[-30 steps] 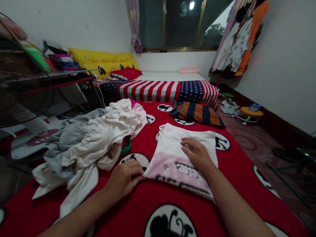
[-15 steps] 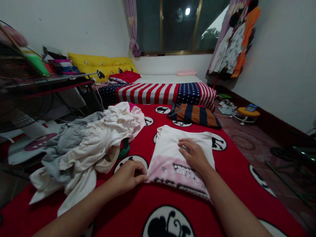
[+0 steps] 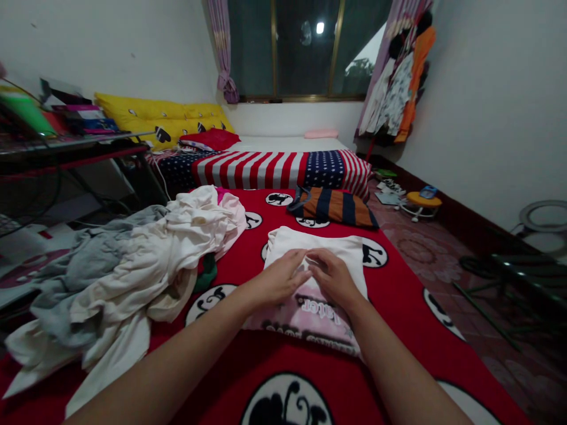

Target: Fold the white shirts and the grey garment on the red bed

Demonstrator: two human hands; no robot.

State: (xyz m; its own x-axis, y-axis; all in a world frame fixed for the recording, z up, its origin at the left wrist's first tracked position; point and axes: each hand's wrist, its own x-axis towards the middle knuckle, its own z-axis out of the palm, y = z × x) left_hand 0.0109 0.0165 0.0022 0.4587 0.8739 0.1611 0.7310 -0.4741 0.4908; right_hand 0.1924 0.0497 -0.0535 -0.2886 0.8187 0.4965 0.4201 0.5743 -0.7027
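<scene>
Resting on the folded shirt point(image 3: 343, 247), left hand point(image 3: 280, 275) and right hand point(image 3: 333, 276) nearly meet (each grip loosely apart); a striped shirt point(image 3: 334, 206) lies near the red blanket point(image 3: 212, 369)'s far-right corner.

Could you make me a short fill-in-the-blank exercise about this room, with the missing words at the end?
The left hand and right hand are over a folded shirt coloured white and ____.
The blanket beneath it has a ____ background.
The heap of clothes lies to the shirt's ____.
The long cushion by the wall is ____.

Missing words: pink; red; left; yellow.
</scene>
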